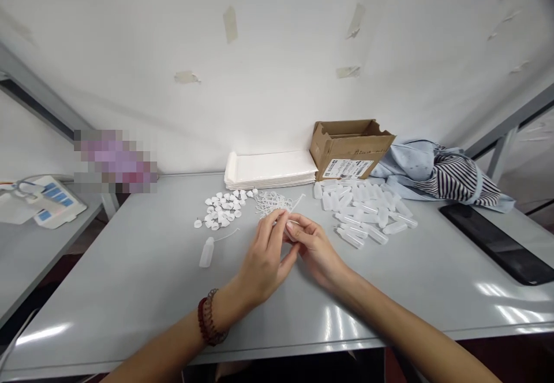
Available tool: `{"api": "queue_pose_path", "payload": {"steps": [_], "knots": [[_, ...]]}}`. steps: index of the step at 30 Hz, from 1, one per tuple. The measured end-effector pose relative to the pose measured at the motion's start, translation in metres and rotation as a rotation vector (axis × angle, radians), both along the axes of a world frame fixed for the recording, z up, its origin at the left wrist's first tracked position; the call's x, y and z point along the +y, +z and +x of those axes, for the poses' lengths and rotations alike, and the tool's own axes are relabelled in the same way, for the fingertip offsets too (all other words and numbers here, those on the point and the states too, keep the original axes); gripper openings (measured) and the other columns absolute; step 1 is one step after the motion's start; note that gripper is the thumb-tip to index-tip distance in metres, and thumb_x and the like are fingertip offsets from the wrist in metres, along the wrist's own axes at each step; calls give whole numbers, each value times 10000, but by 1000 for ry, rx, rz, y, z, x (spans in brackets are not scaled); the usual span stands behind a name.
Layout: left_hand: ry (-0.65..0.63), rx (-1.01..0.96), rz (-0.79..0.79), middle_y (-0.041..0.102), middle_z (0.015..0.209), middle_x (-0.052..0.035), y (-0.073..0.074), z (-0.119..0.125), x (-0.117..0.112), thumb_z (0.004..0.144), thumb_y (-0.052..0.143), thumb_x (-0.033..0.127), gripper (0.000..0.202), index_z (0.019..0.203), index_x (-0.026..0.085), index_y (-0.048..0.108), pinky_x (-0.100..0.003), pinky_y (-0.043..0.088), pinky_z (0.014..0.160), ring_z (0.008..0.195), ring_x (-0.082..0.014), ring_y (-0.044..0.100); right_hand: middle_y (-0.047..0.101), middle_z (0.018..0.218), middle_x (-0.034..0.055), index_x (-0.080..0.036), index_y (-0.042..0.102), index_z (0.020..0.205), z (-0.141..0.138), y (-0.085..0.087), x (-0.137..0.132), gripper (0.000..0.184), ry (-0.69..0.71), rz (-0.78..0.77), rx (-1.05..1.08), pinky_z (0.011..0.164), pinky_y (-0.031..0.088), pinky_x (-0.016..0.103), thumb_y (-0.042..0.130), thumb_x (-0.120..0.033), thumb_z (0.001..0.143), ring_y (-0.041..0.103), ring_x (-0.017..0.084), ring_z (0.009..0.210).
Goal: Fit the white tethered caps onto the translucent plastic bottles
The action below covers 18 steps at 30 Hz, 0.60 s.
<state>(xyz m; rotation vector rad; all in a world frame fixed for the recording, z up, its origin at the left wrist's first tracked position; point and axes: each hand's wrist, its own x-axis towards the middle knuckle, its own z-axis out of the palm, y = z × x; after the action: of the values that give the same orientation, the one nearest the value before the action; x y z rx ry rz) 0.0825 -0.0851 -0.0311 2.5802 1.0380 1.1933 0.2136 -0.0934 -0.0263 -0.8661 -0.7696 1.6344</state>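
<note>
My left hand (267, 256) and my right hand (315, 247) meet over the middle of the table, fingers closed in a pinch. Between them is a small translucent plastic bottle, mostly hidden by the fingers. A thin white plastic strap (298, 201) sticks up past the fingertips, its end hooked; my left fingers pinch at its base. Just beyond lies a pile of similar white straps (272, 201). White caps (221, 210) are heaped to the left of it. One bottle (206, 253) with a strap on its neck lies left of my left hand. Several loose bottles (367, 207) form a pile on the right.
A stack of white padded envelopes (272, 166) and an open cardboard box (352, 149) stand against the wall. Bundled blue and striped cloth (450, 172) lies at the right, with a long black object (497, 244) in front. A side table (26, 256) adjoins on the left.
</note>
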Motion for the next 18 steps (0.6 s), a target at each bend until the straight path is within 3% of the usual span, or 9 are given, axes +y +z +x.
{"api": "queue_pose_path", "payload": {"steps": [4,10,12,18], "knots": [[147,-12,125,496,1221,-179,2,-6,-4,866,565,167,563,1362,132,302,-414,518,919,1148,-282,520,683,775,0,-224,637,898,-13,9,-3,222,1,-2,67,869,439,334,720,-355,740,656,181,782],[243,-31,177,552,1086,-133,5,-18,-10,841,598,189,469,1265,166,398,-419,530,827,996,-267,564,679,801,-1,-218,621,873,-28,10,-8,210,13,0,77,854,447,325,719,-350,742,654,169,750],[221,-12,184,554,1074,-131,6,-22,-11,830,600,177,461,1248,166,406,-424,521,823,992,-270,556,674,795,-3,-214,620,846,-28,8,-8,207,21,5,72,828,447,316,717,-366,744,655,166,748],[-8,73,120,571,1060,-125,13,-35,-7,791,588,125,437,1202,150,443,-436,490,861,1012,-276,520,644,685,-17,-194,604,721,-23,4,-5,217,11,38,18,728,451,279,717,-379,742,633,145,677]]}}
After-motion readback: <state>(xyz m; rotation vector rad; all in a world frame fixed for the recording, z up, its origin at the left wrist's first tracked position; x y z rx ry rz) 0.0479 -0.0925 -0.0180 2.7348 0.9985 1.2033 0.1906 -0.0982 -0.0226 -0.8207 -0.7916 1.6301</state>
